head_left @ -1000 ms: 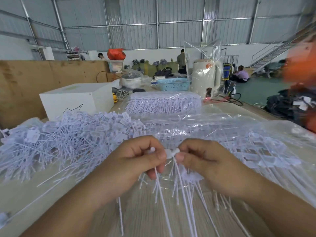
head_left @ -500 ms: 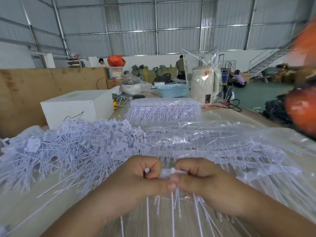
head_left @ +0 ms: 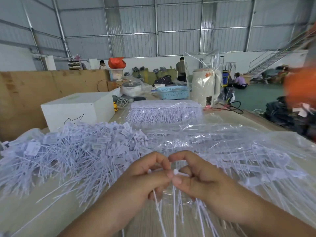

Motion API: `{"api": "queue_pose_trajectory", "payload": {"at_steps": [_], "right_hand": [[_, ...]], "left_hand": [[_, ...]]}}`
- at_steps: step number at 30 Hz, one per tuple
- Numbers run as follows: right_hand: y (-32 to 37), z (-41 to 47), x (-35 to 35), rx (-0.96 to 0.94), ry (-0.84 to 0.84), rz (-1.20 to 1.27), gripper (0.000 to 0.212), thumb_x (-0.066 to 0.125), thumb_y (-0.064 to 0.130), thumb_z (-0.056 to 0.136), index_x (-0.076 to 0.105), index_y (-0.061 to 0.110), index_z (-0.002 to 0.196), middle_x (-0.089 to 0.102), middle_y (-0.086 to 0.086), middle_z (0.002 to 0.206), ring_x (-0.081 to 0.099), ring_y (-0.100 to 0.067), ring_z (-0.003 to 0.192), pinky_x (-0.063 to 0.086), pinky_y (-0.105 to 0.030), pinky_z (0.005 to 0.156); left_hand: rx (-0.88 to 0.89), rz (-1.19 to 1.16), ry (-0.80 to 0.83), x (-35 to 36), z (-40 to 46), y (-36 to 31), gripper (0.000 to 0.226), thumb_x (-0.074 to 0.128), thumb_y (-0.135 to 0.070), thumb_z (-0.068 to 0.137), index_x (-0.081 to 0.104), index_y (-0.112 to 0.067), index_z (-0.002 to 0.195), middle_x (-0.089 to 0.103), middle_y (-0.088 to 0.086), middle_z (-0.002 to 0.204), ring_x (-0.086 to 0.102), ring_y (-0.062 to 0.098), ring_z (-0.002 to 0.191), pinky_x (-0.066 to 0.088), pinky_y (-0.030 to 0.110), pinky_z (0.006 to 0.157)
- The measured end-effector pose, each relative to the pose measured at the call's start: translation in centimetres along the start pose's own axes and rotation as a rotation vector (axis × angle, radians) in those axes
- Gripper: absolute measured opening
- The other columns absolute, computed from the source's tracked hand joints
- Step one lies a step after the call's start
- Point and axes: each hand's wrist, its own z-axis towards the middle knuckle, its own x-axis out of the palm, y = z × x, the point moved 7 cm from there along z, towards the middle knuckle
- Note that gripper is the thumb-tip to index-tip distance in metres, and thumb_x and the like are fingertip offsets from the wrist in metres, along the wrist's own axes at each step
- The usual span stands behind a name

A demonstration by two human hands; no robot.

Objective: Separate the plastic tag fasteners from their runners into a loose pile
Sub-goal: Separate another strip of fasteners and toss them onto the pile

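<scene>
Both my hands meet low in the middle of the head view, over the wooden table [head_left: 34, 207]. My left hand [head_left: 145, 180] and my right hand [head_left: 196, 178] pinch a strip of white plastic tag fasteners [head_left: 175, 172] between thumbs and fingers. Thin white stems hang down from the strip [head_left: 174, 211] below my hands. A big loose pile of separated white fasteners [head_left: 68, 151] lies to the left. Bags of unseparated fasteners in clear plastic [head_left: 230, 147] spread to the right.
A tidy bundle of fasteners on runners [head_left: 164, 112] lies farther back. A white box [head_left: 77, 110] stands at back left, a blue basket [head_left: 172, 92] and a wrapped white appliance [head_left: 205, 88] behind. People stand and sit in the far hall.
My hands have drawn closer to me and lower in view, still pinching the strip. The fingers have shifted, with the right thumb now under the strip's end.
</scene>
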Motion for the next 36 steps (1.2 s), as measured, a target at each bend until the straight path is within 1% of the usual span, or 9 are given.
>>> {"api": "queue_pose_trajectory", "payload": {"at_steps": [5, 9, 12, 15, 18, 23, 27, 32, 36], "right_hand": [[0.7, -0.2, -0.8, -0.009, -0.029, 0.021, 0.045, 0.067, 0.04, 0.081, 0.05, 0.04, 0.123, 0.05, 0.017, 0.065, 0.049, -0.004, 0.066, 0.04, -0.028, 0.07], [1.4, -0.5, -0.3, -0.024, 0.02, 0.043, 0.043, 0.068, 0.033, 0.083, 0.051, 0.041, 0.121, 0.048, 0.004, 0.07, 0.045, -0.012, 0.066, 0.038, -0.025, 0.066], [1.4, -0.6, 0.2, -0.042, 0.038, 0.01, 0.042, 0.067, 0.032, 0.085, 0.05, 0.04, 0.122, 0.057, 0.015, 0.071, 0.049, 0.002, 0.062, 0.038, -0.012, 0.063], [1.5, -0.5, 0.4, -0.06, 0.049, -0.035, 0.028, 0.067, 0.034, 0.087, 0.058, 0.033, 0.114, 0.062, 0.012, 0.077, 0.055, -0.001, 0.071, 0.042, -0.018, 0.069], [1.6, -0.3, 0.4, -0.06, 0.047, -0.103, 0.033, 0.065, 0.041, 0.087, 0.063, 0.01, 0.098, 0.062, -0.015, 0.089, 0.059, -0.024, 0.082, 0.046, -0.046, 0.079], [1.3, -0.7, 0.0, 0.05, 0.2, -0.139, 0.036, 0.067, 0.039, 0.085, 0.062, 0.004, 0.09, 0.047, -0.013, 0.075, 0.045, -0.017, 0.071, 0.035, -0.031, 0.069], [1.1, -0.8, -0.3, 0.04, 0.171, -0.206, 0.039, 0.067, 0.043, 0.084, 0.063, 0.004, 0.09, 0.046, -0.018, 0.074, 0.042, -0.017, 0.068, 0.033, -0.035, 0.067], [2.5, -0.6, 0.2, -0.049, 0.04, -0.233, 0.022, 0.064, 0.041, 0.085, 0.062, 0.021, 0.078, 0.047, 0.0, 0.065, 0.045, -0.009, 0.063, 0.034, -0.026, 0.059], [2.3, -0.5, -0.3, -0.038, -0.131, -0.253, 0.022, 0.065, 0.023, 0.092, 0.058, 0.019, 0.072, 0.045, 0.008, 0.058, 0.04, -0.009, 0.055, 0.032, -0.028, 0.053]], "left_hand": [[-0.008, 0.06, 0.074, 0.2, -0.4, -0.8, 0.008, 0.062, -0.021, 0.066, 0.064, -0.026, 0.071, 0.045, -0.002, 0.051, 0.04, 0.011, 0.05, 0.035, 0.018, 0.051], [-0.038, 0.054, 0.116, 0.8, -0.6, -1.1, 0.019, 0.056, -0.013, 0.069, 0.065, -0.027, 0.079, 0.047, -0.005, 0.05, 0.042, 0.007, 0.049, 0.036, 0.013, 0.049], [-0.071, 0.073, 0.251, 1.9, -1.0, -0.9, 0.03, 0.056, -0.013, 0.07, 0.068, -0.032, 0.089, 0.05, -0.008, 0.05, 0.046, 0.005, 0.049, 0.038, 0.012, 0.051], [-0.076, 0.044, 0.327, 2.4, -1.1, -0.8, 0.037, 0.058, -0.009, 0.067, 0.071, -0.03, 0.094, 0.051, -0.005, 0.052, 0.047, 0.007, 0.05, 0.041, 0.017, 0.054], [-0.075, 0.006, 0.322, 2.0, -1.0, -0.8, 0.031, 0.064, -0.013, 0.065, 0.074, -0.024, 0.091, 0.053, 0.0, 0.059, 0.047, 0.008, 0.053, 0.042, 0.021, 0.056], [-0.075, -0.001, 0.351, 1.3, -1.1, -0.8, 0.017, 0.069, -0.028, 0.066, 0.073, -0.028, 0.083, 0.058, -0.013, 0.064, 0.051, 0.005, 0.058, 0.043, 0.021, 0.06], [-0.083, 0.019, 0.383, 2.0, -1.3, -0.6, 0.009, 0.075, -0.034, 0.068, 0.067, -0.03, 0.069, 0.054, -0.014, 0.062, 0.05, 0.003, 0.059, 0.042, 0.02, 0.061], [-0.028, -0.001, 0.308, 1.8, -1.2, -1.1, 0.025, 0.077, -0.031, 0.066, 0.055, -0.03, 0.054, 0.054, -0.016, 0.057, 0.051, 0.002, 0.056, 0.04, 0.018, 0.056], [-0.008, 0.028, 0.023, 1.1, -0.4, -0.9, 0.035, 0.078, -0.036, 0.056, 0.045, -0.026, 0.053, 0.044, -0.005, 0.055, 0.041, 0.011, 0.052, 0.034, 0.022, 0.051]]}}
